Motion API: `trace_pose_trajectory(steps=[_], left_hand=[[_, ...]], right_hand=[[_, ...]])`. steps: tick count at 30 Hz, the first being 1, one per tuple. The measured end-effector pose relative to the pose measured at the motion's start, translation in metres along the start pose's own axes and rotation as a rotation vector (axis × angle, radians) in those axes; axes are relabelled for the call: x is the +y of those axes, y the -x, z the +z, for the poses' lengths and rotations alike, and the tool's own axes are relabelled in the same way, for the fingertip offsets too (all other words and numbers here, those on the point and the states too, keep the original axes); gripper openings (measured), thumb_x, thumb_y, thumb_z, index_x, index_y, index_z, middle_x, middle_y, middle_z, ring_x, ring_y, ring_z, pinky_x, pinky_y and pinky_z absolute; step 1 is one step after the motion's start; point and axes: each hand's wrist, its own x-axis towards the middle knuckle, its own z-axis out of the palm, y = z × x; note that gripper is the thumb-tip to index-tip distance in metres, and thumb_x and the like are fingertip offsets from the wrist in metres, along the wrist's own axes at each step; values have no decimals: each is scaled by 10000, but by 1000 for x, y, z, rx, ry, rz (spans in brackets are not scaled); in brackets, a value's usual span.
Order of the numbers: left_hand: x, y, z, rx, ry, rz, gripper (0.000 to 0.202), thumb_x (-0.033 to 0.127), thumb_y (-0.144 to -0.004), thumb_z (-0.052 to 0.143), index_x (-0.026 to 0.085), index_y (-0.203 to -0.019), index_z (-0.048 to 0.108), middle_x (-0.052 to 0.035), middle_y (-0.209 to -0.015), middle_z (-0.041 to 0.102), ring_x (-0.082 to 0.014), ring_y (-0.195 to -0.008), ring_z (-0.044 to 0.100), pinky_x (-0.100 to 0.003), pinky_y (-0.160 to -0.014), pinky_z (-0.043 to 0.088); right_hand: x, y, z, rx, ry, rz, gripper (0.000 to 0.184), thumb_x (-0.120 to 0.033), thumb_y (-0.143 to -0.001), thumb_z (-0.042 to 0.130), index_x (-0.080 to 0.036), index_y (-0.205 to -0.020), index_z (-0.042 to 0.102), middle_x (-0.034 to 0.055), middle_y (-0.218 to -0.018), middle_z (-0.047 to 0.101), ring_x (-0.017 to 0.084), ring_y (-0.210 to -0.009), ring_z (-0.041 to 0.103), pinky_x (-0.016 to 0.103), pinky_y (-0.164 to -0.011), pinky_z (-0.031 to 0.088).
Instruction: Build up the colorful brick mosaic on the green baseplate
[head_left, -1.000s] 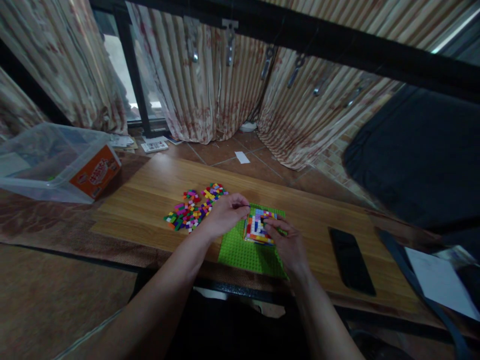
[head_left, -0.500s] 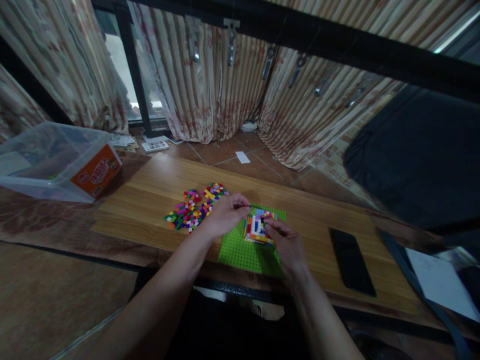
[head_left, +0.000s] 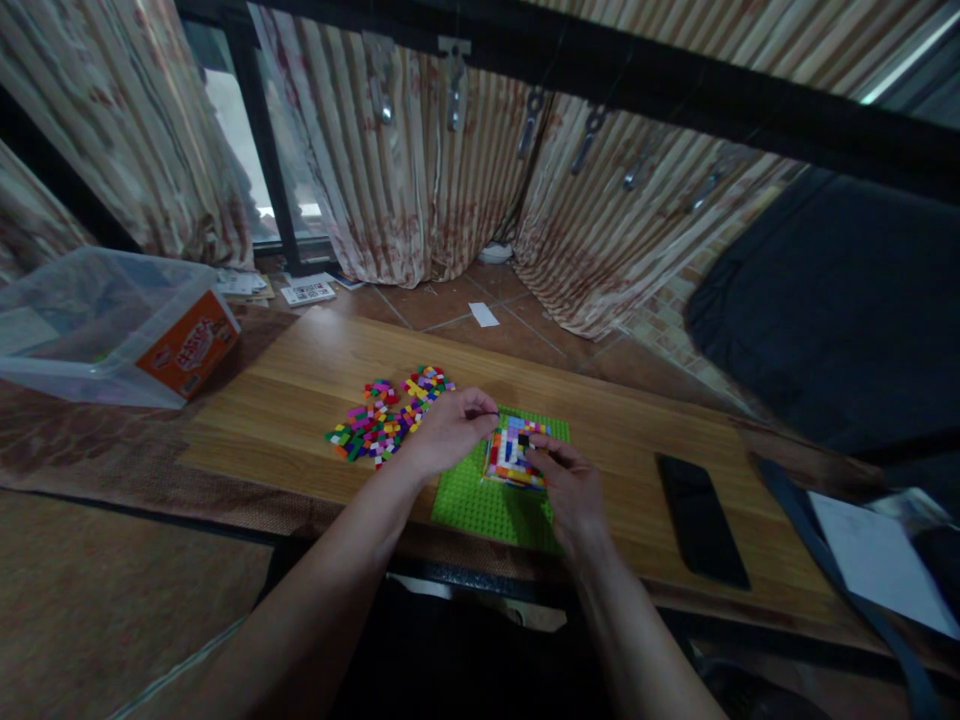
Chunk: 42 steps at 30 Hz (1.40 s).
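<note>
Both hands barely shifted: our left hand [head_left: 450,430] pinched shut at the left edge of the multicoloured brick block [head_left: 512,452], right hand [head_left: 568,482] fingertips bunched on top; block stays on green studded baseplate [head_left: 484,508], front edge of wooden table [head_left: 300,400].

One head-worn view, looking forward and down over the table [head_left: 300,390].
The camera sits above and behind the left hand [head_left: 450,435] and right hand [head_left: 571,490], near enough that both forearms run in from the bottom edge and the hands meet close to the picture's middle. It faces across the table to the curtains [head_left: 420,180] beyond the hands. Its wide, bent field takes in a clear bin [head_left: 97,320] far to the left of the hands and a phone [head_left: 701,520] to their right.
</note>
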Motion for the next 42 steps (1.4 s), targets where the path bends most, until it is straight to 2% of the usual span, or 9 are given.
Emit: trace_pose_trajectory(steps=[4,10,15,22,26,33,38,42], left_hand=[[0,0,0,3,-12,-1,35,127,-724,612,138,-755,598,36,-643,572,-82,-588,511,-204,-570,385],[-1,1,0,-6,-12,15,38,143,-720,622,140,-755,606,32,-653,579,-82,-591,514,-203,-572,391],[-1,3,2,-38,-26,19,40,125,-714,617,136,-752,624,22,-670,604,-86,-611,528,-202,-585,402],[-4,4,9,-137,-79,83,43,139,-752,598,151,-786,621,17,-689,628,-103,-626,557,-215,-602,426],[-4,8,16,-165,-228,153,87,141,-805,547,164,-835,625,7,-731,635,-117,-667,577,-225,-624,438],[5,17,28,-132,-705,356,155,148,-861,512,204,-888,653,-14,-884,641,-153,-824,608,-273,-758,468],[4,16,36,-135,-846,412,149,126,-854,508,190,-846,642,-25,-914,617,-161,-854,607,-283,-776,488],[5,16,42,-119,-957,420,141,108,-836,515,182,-853,634,-43,-947,628,-180,-899,606,-318,-857,498]], right_hand=[[-4,1,4,-3,-21,25,273,-240,-462,805,-179,-713,715,0,-667,710,137,-555,619,289,-574,525],[-7,3,10,45,-3,-11,247,-227,-467,756,-180,-703,702,-15,-643,698,130,-528,599,274,-544,508],[-9,5,13,30,-4,18,261,-222,-479,742,-180,-734,705,-19,-649,698,138,-544,611,281,-561,510],[-14,0,-1,29,-92,-46,208,-299,-555,789,-190,-713,707,-9,-700,697,123,-616,605,264,-621,491],[-18,-6,-9,65,-136,-88,205,-314,-579,795,-194,-718,703,-18,-677,678,127,-631,605,266,-640,487],[-18,-6,-7,20,-119,-94,226,-338,-597,773,-190,-750,697,-10,-694,685,132,-611,595,275,-621,474],[-22,-3,-6,25,-104,-67,254,-344,-574,776,-187,-755,691,-14,-684,689,133,-596,593,276,-620,474],[-23,-2,-6,20,-90,-46,275,-356,-568,773,-183,-762,682,-10,-662,688,140,-573,594,280,-593,474]])
